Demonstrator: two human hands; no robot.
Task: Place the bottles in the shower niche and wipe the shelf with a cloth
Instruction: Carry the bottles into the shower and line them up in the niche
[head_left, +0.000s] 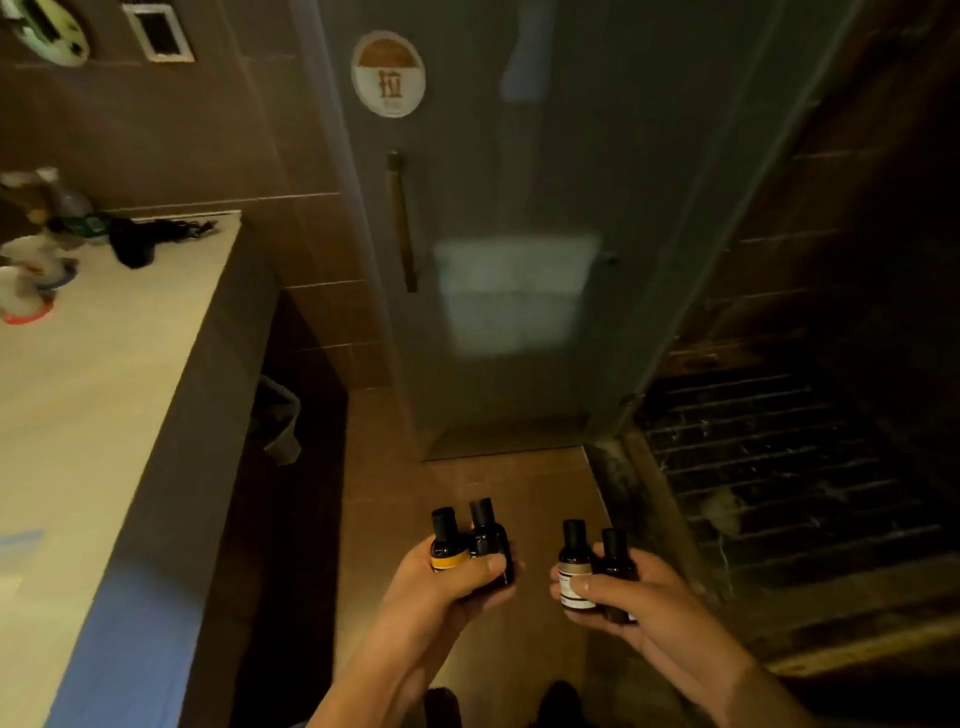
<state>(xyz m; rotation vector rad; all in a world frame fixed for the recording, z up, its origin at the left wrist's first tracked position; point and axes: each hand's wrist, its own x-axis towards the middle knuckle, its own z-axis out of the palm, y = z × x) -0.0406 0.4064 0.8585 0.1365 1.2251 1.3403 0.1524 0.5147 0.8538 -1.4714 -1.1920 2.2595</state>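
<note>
Dark amber plastic, four little bottles, and I've got two in each of my hands right now. My left hand (457, 577) is curled round a yellow-banded bottle (445, 543) and an all-dark bottle (489, 540), thumb pressed across the front. My right hand (618, 592) grips a pale-labelled bottle (574, 564) and a second dark bottle (615, 566), all four caps pointing up.

I'd say the carry is the job here: keep each pair squeezed together and upright, and don't loosen either grip. With both hands full, that bar handle (402, 223) on the frosted glass door (519, 208) ahead is awkward; I'd shift one pair against my body, or hook the handle with a spare finger.

The counter (104, 389) runs along my left, clutter at its far edge too blurred to name. Ahead, a pale block shows through the glass, and I can't tell what it is. No niche, no shelf and no cloth are visible. The dark ribbed floor (779, 467) to my right is murky.
</note>
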